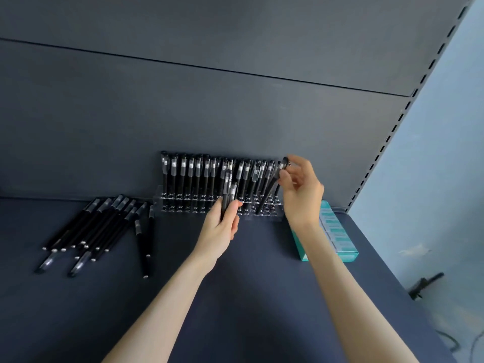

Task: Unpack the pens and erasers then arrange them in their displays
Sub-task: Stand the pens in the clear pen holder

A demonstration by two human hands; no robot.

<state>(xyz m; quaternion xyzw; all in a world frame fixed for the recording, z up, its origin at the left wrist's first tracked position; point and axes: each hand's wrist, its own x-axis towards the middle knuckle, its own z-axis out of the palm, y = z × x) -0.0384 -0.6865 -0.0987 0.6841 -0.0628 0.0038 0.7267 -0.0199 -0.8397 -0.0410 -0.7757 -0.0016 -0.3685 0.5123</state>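
Note:
A clear acrylic pen display [183, 205] stands against the back panel of the dark shelf, with several black pens upright in its holes. My left hand [222, 229] grips a small bundle of black pens [229, 192] in front of the display's middle. My right hand [301, 189] pinches the cap end of one black pen [269, 189] that leans with its tip in a hole at the display's right end. A loose pile of black pens [99, 226] lies on the shelf to the left.
A teal and white box [332, 231] lies on the shelf to the right of the display, partly behind my right forearm. The shelf's right edge runs along a slotted upright [392, 132]; beyond it are a pale wall and cables on the floor.

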